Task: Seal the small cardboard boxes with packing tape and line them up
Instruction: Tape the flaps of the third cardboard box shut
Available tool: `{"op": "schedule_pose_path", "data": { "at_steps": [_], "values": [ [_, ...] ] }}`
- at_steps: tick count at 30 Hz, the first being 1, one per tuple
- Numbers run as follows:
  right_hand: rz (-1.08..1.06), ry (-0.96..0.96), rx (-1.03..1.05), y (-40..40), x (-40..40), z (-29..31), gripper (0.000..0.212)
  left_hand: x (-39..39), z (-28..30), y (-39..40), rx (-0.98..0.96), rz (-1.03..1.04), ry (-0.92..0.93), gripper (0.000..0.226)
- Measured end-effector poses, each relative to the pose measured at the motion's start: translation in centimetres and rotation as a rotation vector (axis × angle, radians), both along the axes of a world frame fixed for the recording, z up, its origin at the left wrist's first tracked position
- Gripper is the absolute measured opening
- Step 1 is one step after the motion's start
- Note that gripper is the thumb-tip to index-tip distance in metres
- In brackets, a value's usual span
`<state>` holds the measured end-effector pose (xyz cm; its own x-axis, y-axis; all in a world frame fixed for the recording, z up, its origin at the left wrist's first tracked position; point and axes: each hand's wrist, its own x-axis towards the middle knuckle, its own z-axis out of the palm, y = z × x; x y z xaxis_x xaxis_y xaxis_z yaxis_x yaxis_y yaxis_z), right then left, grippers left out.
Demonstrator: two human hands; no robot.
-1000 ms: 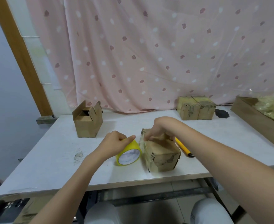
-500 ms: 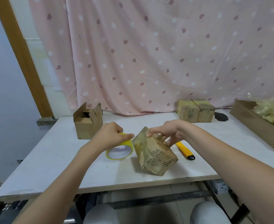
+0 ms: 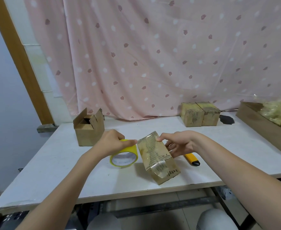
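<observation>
A small cardboard box point(image 3: 156, 156) stands tilted on one edge near the table's front, clear tape shining across its upper face. My right hand point(image 3: 178, 143) holds it, thumb on the top corner and fingers behind its right side. My left hand point(image 3: 115, 143) grips a yellow roll of packing tape point(image 3: 124, 155) just left of the box, thumb pointing at the box's top edge. An unsealed box point(image 3: 89, 128) with raised flaps stands at the back left. Two sealed boxes point(image 3: 200, 116) sit side by side at the back right.
A yellow utility knife point(image 3: 192, 159) lies on the white table point(image 3: 53, 171) just right of the held box. A long cardboard tray point(image 3: 262, 128) with crumpled yellowish plastic runs along the right edge. A pink curtain hangs behind the table. A dark mark lies beside the sealed boxes.
The box went from lying flat to tipped up on its edge, turning under my right hand. My left hand drew the tape roll back and left, staying close to the box.
</observation>
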<state>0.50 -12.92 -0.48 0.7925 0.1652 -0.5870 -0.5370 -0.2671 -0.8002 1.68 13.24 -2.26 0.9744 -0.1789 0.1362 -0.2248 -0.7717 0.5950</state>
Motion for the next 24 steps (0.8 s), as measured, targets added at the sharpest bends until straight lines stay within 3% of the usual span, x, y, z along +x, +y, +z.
{"op": "schedule_pose_path", "data": {
  "at_steps": [6,13,15,17,19,21,24],
  "values": [
    [0.037,0.025,0.01,-1.0,0.6,-1.1,0.067,0.5,-0.9,-1.3,0.012,-0.018,0.077,0.074],
    [0.006,-0.069,-0.062,-1.8,0.4,-1.0,0.034,0.9,-1.1,-3.3,0.051,-0.027,0.197,0.072],
    [0.043,-0.266,-0.327,-1.3,-0.3,-0.8,0.039,1.0,-0.9,-3.4,0.054,-0.022,0.222,0.072],
    [0.126,-0.606,-0.714,0.0,-1.8,-0.8,0.046,1.0,-0.8,-3.3,0.042,-0.023,0.238,0.072],
    [0.293,-0.884,-0.858,2.0,-3.8,-0.9,0.045,1.1,-0.8,-3.1,0.04,-0.022,0.234,0.072],
    [0.472,-0.913,-0.873,3.2,-4.8,-1.7,0.048,1.0,-0.9,-3.0,0.044,-0.015,0.226,0.07],
    [0.526,-0.879,-0.939,3.1,-5.2,-2.2,0.053,0.7,-0.8,-3.1,0.069,0.004,0.215,0.069]
  ]
}}
